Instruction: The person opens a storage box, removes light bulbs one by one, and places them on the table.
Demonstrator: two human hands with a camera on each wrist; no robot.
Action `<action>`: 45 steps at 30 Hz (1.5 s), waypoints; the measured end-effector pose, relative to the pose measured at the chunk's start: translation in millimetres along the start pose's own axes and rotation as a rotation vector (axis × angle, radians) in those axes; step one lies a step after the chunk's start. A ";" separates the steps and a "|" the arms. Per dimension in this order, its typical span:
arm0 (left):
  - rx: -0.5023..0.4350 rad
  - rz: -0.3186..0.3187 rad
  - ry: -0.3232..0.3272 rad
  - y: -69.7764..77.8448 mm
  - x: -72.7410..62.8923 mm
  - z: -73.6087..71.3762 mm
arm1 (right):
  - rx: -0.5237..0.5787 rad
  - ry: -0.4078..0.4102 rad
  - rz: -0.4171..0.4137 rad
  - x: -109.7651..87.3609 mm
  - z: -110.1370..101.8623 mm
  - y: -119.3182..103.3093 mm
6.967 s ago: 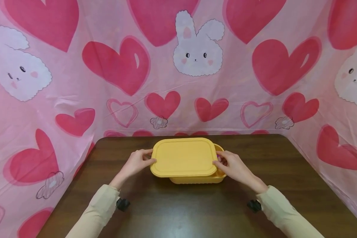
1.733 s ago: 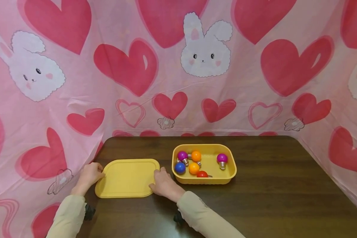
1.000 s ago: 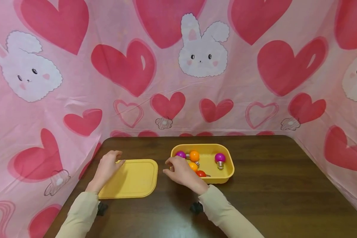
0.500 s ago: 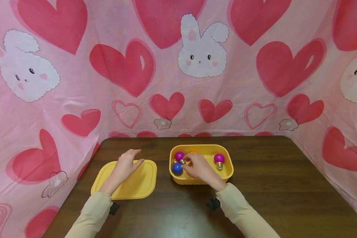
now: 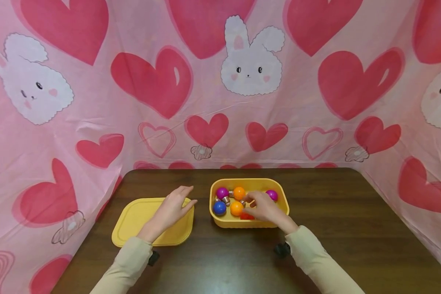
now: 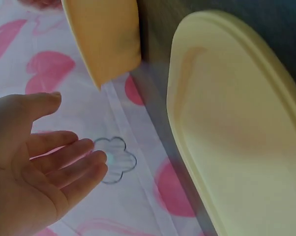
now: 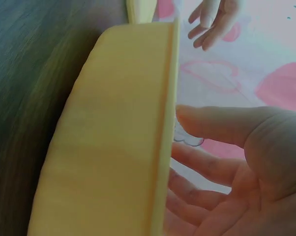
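A yellow plastic box (image 5: 226,223) stands on the table with several small coloured light bulbs inside. Among them are a blue bulb (image 5: 219,208), an orange bulb (image 5: 239,193) and a purple bulb (image 5: 222,192) at the left, and a purple bulb (image 5: 272,195) at the right end. My right hand (image 5: 266,206) hovers over the box's right half, fingers loosely bent, partly covering a red bulb (image 5: 247,216). My left hand (image 5: 169,212) is raised above the yellow lid (image 5: 134,216), fingers apart and holding nothing; the left wrist view shows its bare palm (image 6: 25,187).
The dark wooden table (image 5: 334,228) extends to the right of the box and in front of it. A pink cloth (image 5: 206,98) with hearts and rabbits hangs behind and at both sides.
The lid came off the box and was laid at its left, then both hands released it. Since then the right hand has moved right across the box, and the left hand right over the lid.
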State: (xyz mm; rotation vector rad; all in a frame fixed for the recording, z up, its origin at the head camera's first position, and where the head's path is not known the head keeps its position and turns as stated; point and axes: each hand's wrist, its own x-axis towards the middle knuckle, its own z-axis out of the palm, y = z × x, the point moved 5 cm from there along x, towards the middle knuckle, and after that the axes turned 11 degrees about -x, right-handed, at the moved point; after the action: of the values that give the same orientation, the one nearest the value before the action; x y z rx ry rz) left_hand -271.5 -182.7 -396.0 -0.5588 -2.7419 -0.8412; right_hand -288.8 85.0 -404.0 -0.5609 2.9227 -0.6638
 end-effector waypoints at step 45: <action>0.171 0.116 -0.265 20.6 9.6 63.2 | -0.010 -0.340 -0.126 14.6 13.4 24.6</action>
State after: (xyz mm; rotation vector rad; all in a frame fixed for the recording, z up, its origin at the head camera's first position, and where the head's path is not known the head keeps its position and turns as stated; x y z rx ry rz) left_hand -277.6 -127.8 -434.2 -0.8379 -2.9435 -0.5327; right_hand -308.3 94.8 -426.9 -0.7790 2.5914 -0.5078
